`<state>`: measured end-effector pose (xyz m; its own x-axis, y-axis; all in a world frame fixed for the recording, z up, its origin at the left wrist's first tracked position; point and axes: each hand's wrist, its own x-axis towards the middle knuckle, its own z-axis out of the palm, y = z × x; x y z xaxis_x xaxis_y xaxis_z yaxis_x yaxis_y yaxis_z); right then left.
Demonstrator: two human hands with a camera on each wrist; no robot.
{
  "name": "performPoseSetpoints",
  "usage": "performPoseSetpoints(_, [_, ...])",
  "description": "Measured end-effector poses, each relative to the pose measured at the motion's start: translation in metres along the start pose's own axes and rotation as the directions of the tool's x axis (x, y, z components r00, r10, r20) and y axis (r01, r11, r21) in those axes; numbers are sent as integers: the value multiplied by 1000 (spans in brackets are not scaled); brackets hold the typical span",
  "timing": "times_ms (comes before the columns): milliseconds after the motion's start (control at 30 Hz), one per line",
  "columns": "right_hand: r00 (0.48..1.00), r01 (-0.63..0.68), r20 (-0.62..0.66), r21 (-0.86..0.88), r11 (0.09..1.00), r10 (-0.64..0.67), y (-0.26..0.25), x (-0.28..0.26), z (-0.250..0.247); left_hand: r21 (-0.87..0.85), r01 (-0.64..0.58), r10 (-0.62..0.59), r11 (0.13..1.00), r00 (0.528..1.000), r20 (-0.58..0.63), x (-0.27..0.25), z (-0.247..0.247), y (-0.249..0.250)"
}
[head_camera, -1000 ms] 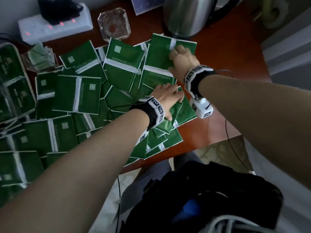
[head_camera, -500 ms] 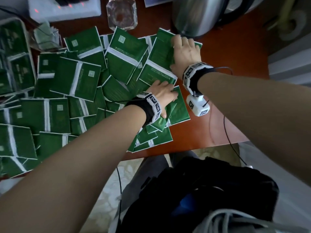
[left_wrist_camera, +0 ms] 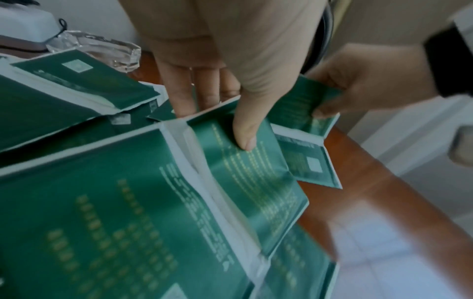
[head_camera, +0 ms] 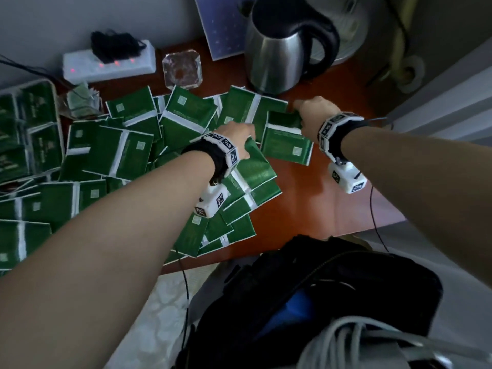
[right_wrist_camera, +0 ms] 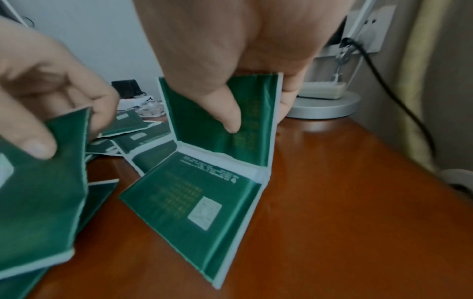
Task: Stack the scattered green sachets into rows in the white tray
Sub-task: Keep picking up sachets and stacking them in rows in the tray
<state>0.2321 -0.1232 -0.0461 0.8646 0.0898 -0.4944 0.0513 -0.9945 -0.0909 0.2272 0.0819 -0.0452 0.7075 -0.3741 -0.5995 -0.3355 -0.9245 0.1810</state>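
Now my right hand [head_camera: 311, 113] pinches the upper half of a folded pair of sachets [head_camera: 287, 143] between thumb and fingers, and the lower half hangs down to the wooden table [head_camera: 319, 209]. My left hand [head_camera: 237, 139] grips another sachet pair [head_camera: 255, 166] the same way, thumb on top, at the right edge of the scattered green sachets [head_camera: 119, 150]. Far left stands the white tray [head_camera: 59, 121], with some sachets already inside. Behind the pile are a steel kettle [head_camera: 277, 49] and a glass ashtray [head_camera: 182, 70].

Right hand [right_wrist_camera: 243, 66] pinches a folded green sachet pair [right_wrist_camera: 204, 161] above the wooden table [right_wrist_camera: 345, 222].
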Motion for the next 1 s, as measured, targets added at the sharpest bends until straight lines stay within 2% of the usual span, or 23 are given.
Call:
performPoseSetpoints(100, [999,-34,7,-68,997,34,26,-11,-5,-154,49,-63,987,994,-87,10,-6,13])
performPoseSetpoints(267, [997,-62,28,-185,981,68,59,-26,-13,-407,79,-175,910,963,-204,24,1,45])
performPoseSetpoints(467, [996,-85,9,-262,961,91,90,-44,-9,-494,77,-233,866,937,-262,24,14,72])
performPoseSetpoints(567, [995,-69,52,-265,962,85,93,-55,4,-410,76,-195,909,946,-258,15,24,78])
performPoseSetpoints(633, [991,-35,115,-241,970,64,95,-58,23,-300,50,-118,953,970,-212,8,31,84])
performPoseSetpoints(733, [980,60,198,-184,981,-23,97,-66,67,-59,-54,51,997,997,-53,0,58,97])
performPoseSetpoints(833, [980,105,184,-160,982,-75,96,-87,112,156,-104,96,982,994,57,-13,104,111])
performPoseSetpoints(900, [989,120,104,-144,982,-105,97,-105,135,201,-102,96,974,995,37,-25,137,118])
performPoseSetpoints(1000, [989,145,26,-121,982,-143,105,-133,158,222,-88,105,971,992,-65,-47,175,134])
